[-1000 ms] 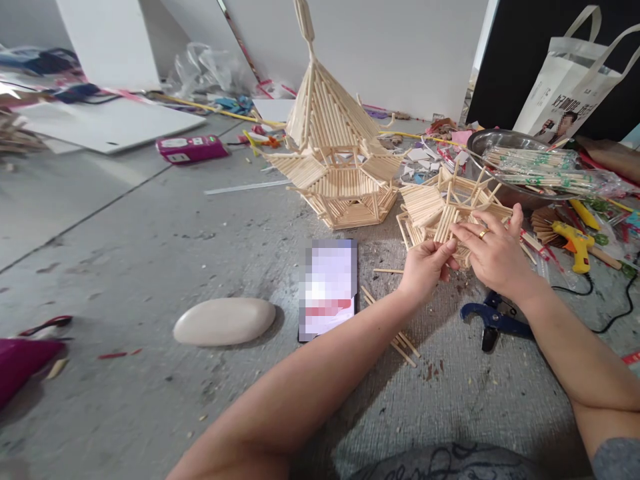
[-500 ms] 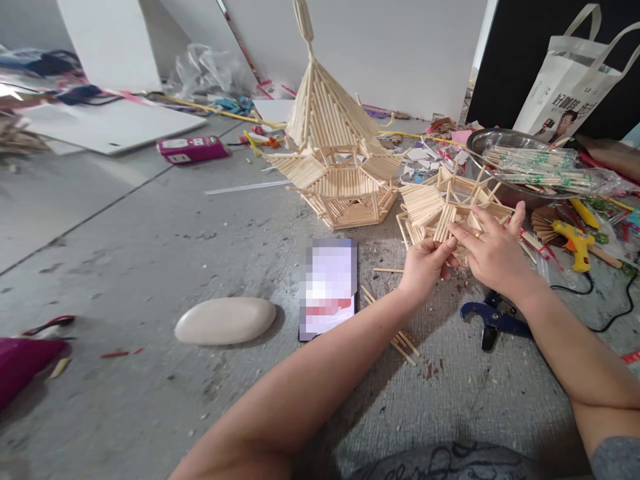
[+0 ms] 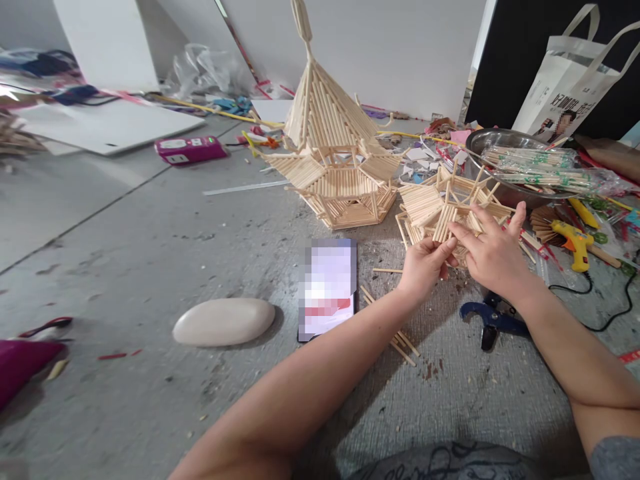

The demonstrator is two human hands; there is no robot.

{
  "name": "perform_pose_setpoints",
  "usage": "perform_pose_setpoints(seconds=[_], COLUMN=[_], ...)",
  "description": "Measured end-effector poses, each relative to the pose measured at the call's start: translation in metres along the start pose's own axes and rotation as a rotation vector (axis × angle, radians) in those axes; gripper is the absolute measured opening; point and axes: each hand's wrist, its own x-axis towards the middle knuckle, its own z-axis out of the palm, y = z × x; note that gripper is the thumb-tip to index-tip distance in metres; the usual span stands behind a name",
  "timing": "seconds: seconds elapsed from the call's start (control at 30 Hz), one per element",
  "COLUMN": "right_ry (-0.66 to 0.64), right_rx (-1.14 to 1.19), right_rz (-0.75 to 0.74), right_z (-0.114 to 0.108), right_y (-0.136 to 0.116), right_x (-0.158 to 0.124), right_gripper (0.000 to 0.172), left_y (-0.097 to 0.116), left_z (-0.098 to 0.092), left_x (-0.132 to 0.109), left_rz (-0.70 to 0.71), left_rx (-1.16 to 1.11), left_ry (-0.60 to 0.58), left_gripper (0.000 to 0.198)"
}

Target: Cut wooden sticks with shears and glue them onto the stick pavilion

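**First speaker:** What sits at the centre of the view?

**Second speaker:** A flat, spoked stick frame (image 3: 453, 203) of pale wooden sticks. It lies on the grey floor (image 3: 150, 253), right of middle and just beside a tall stick pagoda (image 3: 330, 153).

**First speaker:** And the person's hands?

**Second speaker:** The left hand (image 3: 425, 267) has its fingers (image 3: 447, 248) closed in a pinch on the near end of one panel of the frame. The right hand (image 3: 495, 253) lies over the frame's near right side. Its fingers (image 3: 470, 233) are spread wide and flat, with a ring on one.

**First speaker:** What lies around them?

**Second speaker:** Blue cutters (image 3: 493, 319) rest below the right wrist, and loose sticks (image 3: 395, 337) lie below the left. A phone (image 3: 329, 288) lies face up to the left, with a smooth oval stone (image 3: 223, 321) beyond it. A yellow glue gun (image 3: 575, 241) lies to the right. Behind it, a steel bowl (image 3: 480, 140) holds packets of sticks (image 3: 535, 167).

**First speaker:** What could go wrong from here?

**Second speaker:** The frame looks fragile. Too hard a press from the flat hand, or a twist from the pinch, could snap a stick or pull a joint apart. The pagoda is close enough that a sideways shove of the frame might catch its eave.
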Motion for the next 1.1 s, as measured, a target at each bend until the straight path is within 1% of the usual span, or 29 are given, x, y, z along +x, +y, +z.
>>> perform_pose_setpoints(seconds=[0.33, 0.77, 1.1], right_ry=[0.007, -0.031, -0.038], right_rx=[0.004, 0.0, -0.002], right_rz=[0.003, -0.004, -0.001], right_z=[-0.0003, 0.0008, 0.0012], right_y=[-0.0003, 0.0011, 0.0019], right_x=[0.0003, 0.0002, 0.0], right_gripper=[0.039, 0.043, 0.044], left_y=[0.0021, 0.0028, 0.0051], left_z=[0.0001, 0.0003, 0.0017], left_x=[-0.0025, -0.0012, -0.0026], left_rz=[-0.01, -0.037, -0.028], left_rx=[-0.069, -0.041, -0.056], left_ry=[-0.028, -0.019, -0.02], left_gripper=[0.03, 0.032, 0.031])
